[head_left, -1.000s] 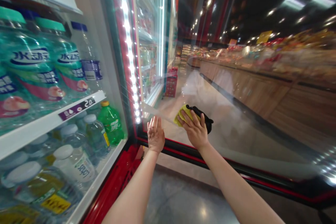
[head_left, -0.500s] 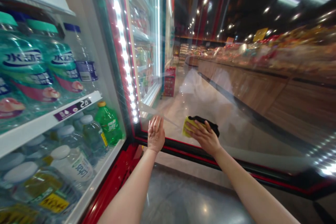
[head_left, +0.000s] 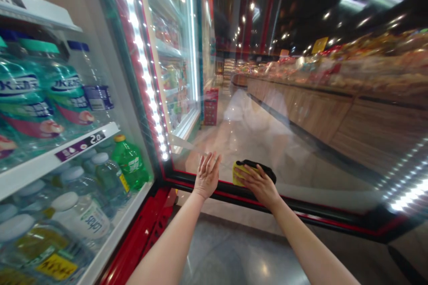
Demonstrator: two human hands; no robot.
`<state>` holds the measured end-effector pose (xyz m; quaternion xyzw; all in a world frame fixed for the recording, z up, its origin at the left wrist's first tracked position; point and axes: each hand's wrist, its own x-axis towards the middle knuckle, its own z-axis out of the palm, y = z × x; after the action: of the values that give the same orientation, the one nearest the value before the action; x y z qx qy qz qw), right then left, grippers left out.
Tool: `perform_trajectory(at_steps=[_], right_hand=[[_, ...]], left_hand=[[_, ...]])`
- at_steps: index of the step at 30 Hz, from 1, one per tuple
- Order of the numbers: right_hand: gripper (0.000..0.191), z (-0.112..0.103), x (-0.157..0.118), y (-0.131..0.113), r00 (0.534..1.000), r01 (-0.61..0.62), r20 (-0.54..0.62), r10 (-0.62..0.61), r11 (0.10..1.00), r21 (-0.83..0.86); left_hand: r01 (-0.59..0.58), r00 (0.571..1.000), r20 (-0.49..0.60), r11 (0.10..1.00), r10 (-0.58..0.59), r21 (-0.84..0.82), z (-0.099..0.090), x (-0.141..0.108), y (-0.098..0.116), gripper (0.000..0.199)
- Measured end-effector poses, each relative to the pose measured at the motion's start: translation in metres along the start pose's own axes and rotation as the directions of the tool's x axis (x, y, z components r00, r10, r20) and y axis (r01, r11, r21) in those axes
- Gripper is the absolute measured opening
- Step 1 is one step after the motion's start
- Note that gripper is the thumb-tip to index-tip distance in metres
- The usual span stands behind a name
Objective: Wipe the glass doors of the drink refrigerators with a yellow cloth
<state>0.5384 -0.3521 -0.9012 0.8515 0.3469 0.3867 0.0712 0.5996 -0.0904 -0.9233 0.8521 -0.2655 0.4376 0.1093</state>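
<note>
My right hand (head_left: 261,185) presses a yellow cloth (head_left: 239,173) with a black part (head_left: 267,172) against the glass door (head_left: 301,173), just above its lower frame. To the left, my left hand (head_left: 207,176) rests at the glass near the same frame, fingers spread and holding nothing. The door's black lower frame (head_left: 321,219) with red trim passes below both hands. What lies under the right palm is hidden.
Left stands a cooler shelf (head_left: 43,164) with teal bottles (head_left: 62,89); a green bottle (head_left: 130,160) and white-capped bottles (head_left: 88,213) are below. A lit strip (head_left: 143,67) edges the door. Beyond the glass are a red box stack (head_left: 210,107) and a wooden counter (head_left: 301,102).
My left hand has shifted right, closer to the right hand, and its fingers have spread. The right hand and cloth sit slightly lower in view. The camera view has shifted a little to the right.
</note>
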Motion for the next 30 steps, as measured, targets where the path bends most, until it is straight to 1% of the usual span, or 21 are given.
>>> perform_trajectory(at_steps=[2, 4, 5, 6, 7, 9, 11, 12, 14, 15, 16, 17, 18, 20, 22, 23, 24, 25, 27, 29, 30], right_hand=[[0.059, -0.016, 0.018, 0.013, 0.987, -0.160, -0.036, 0.159, 0.986, -0.045], [0.060, -0.025, 0.033, 0.020, 0.950, -0.307, -0.090, 0.299, 0.948, -0.088], [0.061, -0.025, 0.035, 0.019, 0.935, -0.348, -0.112, 0.338, 0.932, -0.098], [0.061, -0.023, 0.032, 0.017, 0.928, -0.365, -0.123, 0.352, 0.926, -0.100], [0.061, -0.018, 0.025, 0.013, 0.932, -0.354, -0.121, 0.342, 0.930, -0.095], [0.059, -0.004, -0.003, 0.001, 0.960, -0.272, -0.086, 0.266, 0.960, -0.069], [0.056, 0.009, -0.033, -0.007, 0.991, -0.134, -0.035, 0.133, 0.990, -0.032], [0.055, 0.012, -0.044, -0.007, 0.998, -0.066, -0.011, 0.066, 0.998, -0.016], [0.054, 0.010, -0.053, -0.001, 0.999, 0.031, 0.024, -0.031, 0.999, 0.005], [0.055, 0.004, -0.050, 0.005, 0.998, 0.045, 0.036, -0.045, 0.999, 0.007], [0.056, -0.004, -0.042, 0.013, 0.999, 0.029, 0.041, -0.029, 1.000, -0.002], [0.057, -0.014, -0.032, 0.022, 0.999, -0.016, 0.038, 0.017, 1.000, -0.020], [0.058, -0.024, -0.021, 0.030, 0.996, -0.090, 0.023, 0.091, 0.995, -0.046], [0.060, -0.039, -0.004, 0.041, 0.968, -0.251, -0.031, 0.249, 0.963, -0.095], [0.061, -0.042, -0.002, 0.043, 0.935, -0.352, -0.084, 0.344, 0.929, -0.116], [0.061, -0.039, -0.008, 0.041, 0.931, -0.362, -0.092, 0.353, 0.925, -0.115], [0.060, -0.034, -0.019, 0.037, 0.938, -0.344, -0.089, 0.335, 0.933, -0.108], [0.058, -0.028, -0.032, 0.034, 0.953, -0.300, -0.073, 0.294, 0.949, -0.096], [0.052, -0.017, -0.058, 0.029, 0.987, -0.158, -0.020, 0.157, 0.986, -0.063], [0.046, -0.016, -0.076, 0.031, 0.999, -0.008, 0.036, 0.009, 0.999, -0.034], [0.044, -0.019, -0.078, 0.036, 0.998, 0.040, 0.057, -0.039, 0.999, -0.028]], left_hand=[[-0.037, 0.998, -0.044, 0.999, 0.037, 0.004, 0.001, 0.009, 0.008, 0.078], [-0.079, 0.992, -0.096, 0.997, 0.078, -0.004, 0.003, 0.018, 0.018, 0.080], [-0.099, 0.989, -0.115, 0.995, 0.097, -0.011, 0.004, 0.022, 0.023, 0.080], [-0.118, 0.985, -0.125, 0.993, 0.115, -0.017, 0.005, 0.024, 0.028, 0.080], [-0.136, 0.983, -0.127, 0.990, 0.133, -0.022, 0.006, 0.026, 0.032, 0.079], [-0.168, 0.980, -0.109, 0.985, 0.165, -0.025, 0.008, 0.025, 0.039, 0.078], [-0.195, 0.978, -0.081, 0.981, 0.193, -0.020, 0.009, 0.023, 0.043, 0.077], [-0.204, 0.977, -0.071, 0.979, 0.202, -0.016, 0.009, 0.021, 0.044, 0.076], [-0.212, 0.975, -0.067, 0.977, 0.211, -0.008, 0.008, 0.021, 0.044, 0.074], [-0.216, 0.974, -0.074, 0.976, 0.215, -0.006, 0.008, 0.022, 0.045, 0.073], [-0.222, 0.972, -0.082, 0.975, 0.221, -0.007, 0.008, 0.023, 0.045, 0.072], [-0.229, 0.970, -0.087, 0.973, 0.228, -0.012, 0.008, 0.026, 0.046, 0.071], [-0.236, 0.968, -0.089, 0.972, 0.234, -0.018, 0.009, 0.029, 0.048, 0.070], [-0.245, 0.967, -0.086, 0.969, 0.241, -0.032, 0.010, 0.037, 0.052, 0.069], [-0.249, 0.965, -0.091, 0.968, 0.244, -0.043, 0.013, 0.043, 0.059, 0.069], [-0.255, 0.963, -0.103, 0.966, 0.249, -0.048, 0.015, 0.046, 0.062, 0.068], [-0.265, 0.959, -0.120, 0.963, 0.258, -0.050, 0.016, 0.047, 0.066, 0.067], [-0.277, 0.953, -0.139, 0.959, 0.268, -0.052, 0.018, 0.048, 0.069, 0.065], [-0.294, 0.945, -0.169, 0.954, 0.281, -0.054, 0.020, 0.049, 0.075, 0.063], [-0.296, 0.942, -0.183, 0.953, 0.281, -0.061, 0.022, 0.050, 0.079, 0.063], [-0.299, 0.941, -0.189, 0.952, 0.282, -0.067, 0.022, 0.051, 0.081, 0.063]])
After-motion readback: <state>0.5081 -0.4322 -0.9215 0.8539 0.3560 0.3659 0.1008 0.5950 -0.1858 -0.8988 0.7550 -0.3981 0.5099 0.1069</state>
